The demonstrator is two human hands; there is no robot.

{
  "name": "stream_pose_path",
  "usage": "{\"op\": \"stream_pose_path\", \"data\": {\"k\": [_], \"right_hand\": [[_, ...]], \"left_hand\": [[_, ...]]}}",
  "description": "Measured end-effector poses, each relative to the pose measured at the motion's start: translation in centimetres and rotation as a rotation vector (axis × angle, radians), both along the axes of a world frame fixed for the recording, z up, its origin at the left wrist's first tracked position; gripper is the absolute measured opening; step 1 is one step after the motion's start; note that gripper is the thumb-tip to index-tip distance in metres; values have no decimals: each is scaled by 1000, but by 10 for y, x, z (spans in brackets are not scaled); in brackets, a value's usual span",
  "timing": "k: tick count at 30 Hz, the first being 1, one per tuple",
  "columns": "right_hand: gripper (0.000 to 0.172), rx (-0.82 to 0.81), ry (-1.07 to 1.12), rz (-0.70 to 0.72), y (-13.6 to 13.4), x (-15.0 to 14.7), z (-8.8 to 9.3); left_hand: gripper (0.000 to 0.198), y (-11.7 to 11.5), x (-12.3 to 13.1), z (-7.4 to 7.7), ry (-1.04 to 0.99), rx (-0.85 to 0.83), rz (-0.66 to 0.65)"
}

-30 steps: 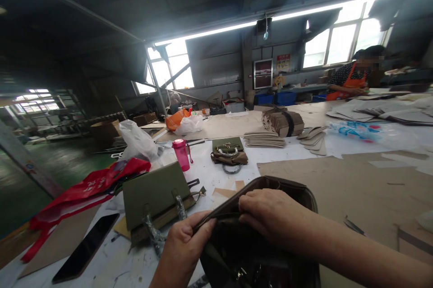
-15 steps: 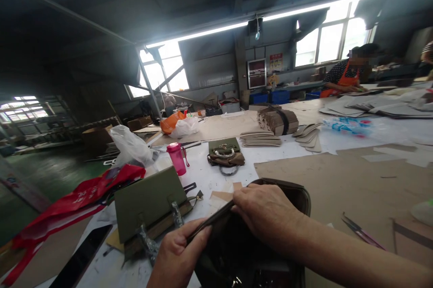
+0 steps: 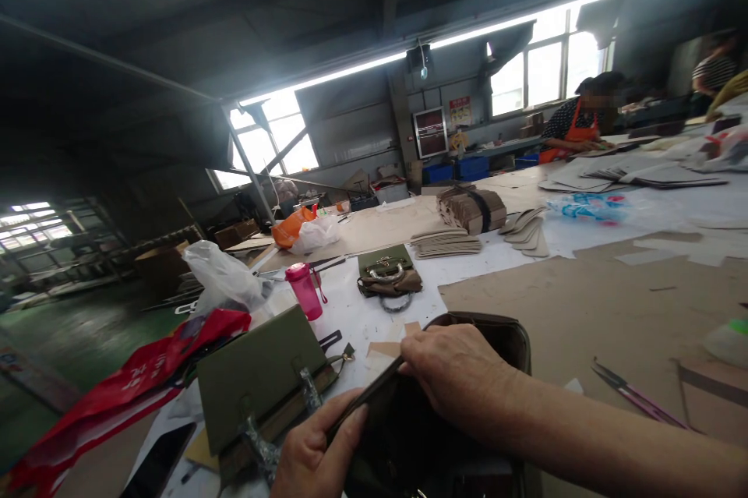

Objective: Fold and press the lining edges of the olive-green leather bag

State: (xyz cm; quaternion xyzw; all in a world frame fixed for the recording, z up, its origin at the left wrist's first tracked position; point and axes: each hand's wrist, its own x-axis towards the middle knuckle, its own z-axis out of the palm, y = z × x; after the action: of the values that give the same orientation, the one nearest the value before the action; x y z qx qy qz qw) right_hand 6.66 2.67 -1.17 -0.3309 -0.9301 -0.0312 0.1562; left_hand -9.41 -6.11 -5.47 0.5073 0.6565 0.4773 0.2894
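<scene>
I hold a dark brown handbag (image 3: 502, 338) open at the bottom centre of the head view. My left hand (image 3: 312, 455) pinches the near left edge of its mouth, thumb on top. My right hand (image 3: 459, 377) curls over the rim in the middle, fingers closed on the edge. The bag's inside is dark and its lower part runs out of frame. Just left of my hands lies an olive green handbag (image 3: 257, 373) with wrapped handles.
A pink bottle (image 3: 305, 289), a red bag (image 3: 134, 381), a black phone (image 3: 157, 467) and a white plastic bag (image 3: 222, 272) lie to the left. A second olive bag (image 3: 389, 272) and cardboard stacks (image 3: 471, 213) sit farther back. Scissors (image 3: 634, 397) lie right. A person in an orange apron (image 3: 576, 128) works far right.
The view has swung a little to the right and tilted up. My hands keep their grip on the bag's mouth, with the left thumb sliding slightly along the edge.
</scene>
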Motion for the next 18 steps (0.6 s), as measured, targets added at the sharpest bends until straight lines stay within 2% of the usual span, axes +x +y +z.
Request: {"op": "stream_pose_path", "data": {"k": [4, 8, 18], "right_hand": [[15, 30, 21, 14, 3, 0, -3], [14, 9, 11, 22, 4, 0, -3], [17, -50, 21, 36, 3, 2, 1]], "left_hand": [[37, 1, -1, -4, 82, 46, 56], [39, 4, -2, -8, 61, 29, 16], [37, 2, 5, -2, 228, -14, 104]]}}
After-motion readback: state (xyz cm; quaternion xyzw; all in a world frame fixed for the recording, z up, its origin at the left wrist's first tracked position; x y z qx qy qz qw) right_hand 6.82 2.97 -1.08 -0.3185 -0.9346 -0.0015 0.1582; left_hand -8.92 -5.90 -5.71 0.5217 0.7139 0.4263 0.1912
